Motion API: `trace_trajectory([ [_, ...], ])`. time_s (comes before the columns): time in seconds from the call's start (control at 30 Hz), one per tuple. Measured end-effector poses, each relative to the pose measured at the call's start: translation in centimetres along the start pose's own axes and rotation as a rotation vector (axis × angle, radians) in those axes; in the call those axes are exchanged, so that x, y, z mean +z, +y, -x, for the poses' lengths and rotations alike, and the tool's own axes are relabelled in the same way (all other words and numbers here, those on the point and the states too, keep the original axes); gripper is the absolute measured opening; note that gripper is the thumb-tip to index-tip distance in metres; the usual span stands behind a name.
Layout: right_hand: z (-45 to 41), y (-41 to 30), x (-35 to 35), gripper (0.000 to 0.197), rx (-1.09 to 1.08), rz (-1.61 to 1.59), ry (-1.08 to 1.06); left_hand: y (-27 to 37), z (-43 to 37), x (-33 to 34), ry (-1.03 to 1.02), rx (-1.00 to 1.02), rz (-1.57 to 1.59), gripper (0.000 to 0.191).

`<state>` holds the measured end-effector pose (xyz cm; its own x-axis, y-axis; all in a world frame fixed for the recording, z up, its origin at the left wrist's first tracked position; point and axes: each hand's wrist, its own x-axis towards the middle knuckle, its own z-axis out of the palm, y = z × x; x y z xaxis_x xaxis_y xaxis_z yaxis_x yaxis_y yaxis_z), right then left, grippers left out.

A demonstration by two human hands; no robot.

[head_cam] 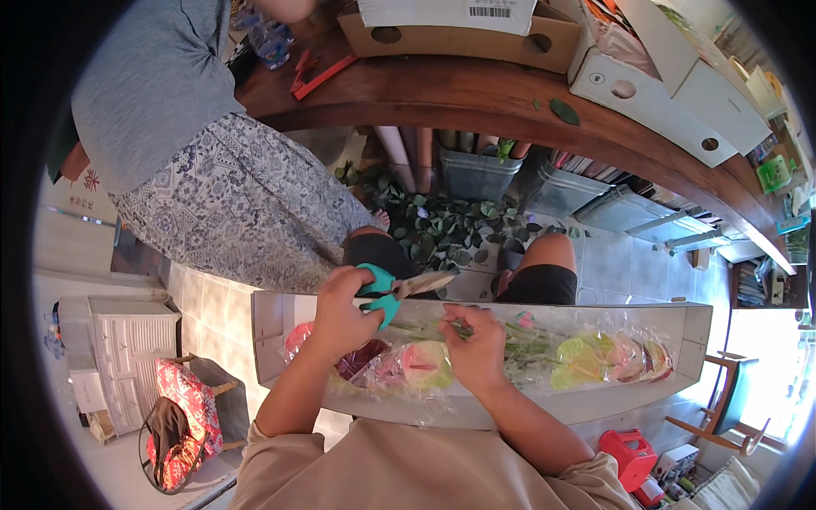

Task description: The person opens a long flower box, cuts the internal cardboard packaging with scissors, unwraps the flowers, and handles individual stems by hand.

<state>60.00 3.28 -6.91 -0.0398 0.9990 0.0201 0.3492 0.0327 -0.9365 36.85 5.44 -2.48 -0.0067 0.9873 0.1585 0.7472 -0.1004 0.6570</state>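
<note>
My left hand (347,312) grips teal-handled scissors (398,290) over the near-left part of a long white cardboard box (605,408) on my lap. The blades point right. Inside the box lie anthuriums in clear plastic sleeves: a pink and green bloom (426,364) at the left, yellow-green ones (577,363) at the right, and a dark red one (362,358) beside my left wrist. Green stems (532,350) run along the middle. My right hand (475,344) is over the stems, thumb and fingertips close together; whether something thin is between them cannot be told.
A person in a patterned skirt (236,197) stands at the left, close to the box. Ahead is a wooden counter (446,89) with cardboard boxes (459,41) and a red tool (319,76). Cut leaves (446,223) cover the floor beneath. A red stool (628,456) stands at lower right.
</note>
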Motion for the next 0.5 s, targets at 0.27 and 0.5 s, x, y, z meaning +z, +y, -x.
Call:
trace_trajectory([
  [0.27,0.2,-1.1,-0.9,0.018,0.086,-0.106,-0.093,2.3,2.6,0.1,-0.168,-0.004,0.121,0.043],
  [0.5,1.2,-0.7,-0.5,0.02,-0.105,-0.005,-0.062,4.0,3.0,0.2,-0.182,-0.006,0.073,0.045],
])
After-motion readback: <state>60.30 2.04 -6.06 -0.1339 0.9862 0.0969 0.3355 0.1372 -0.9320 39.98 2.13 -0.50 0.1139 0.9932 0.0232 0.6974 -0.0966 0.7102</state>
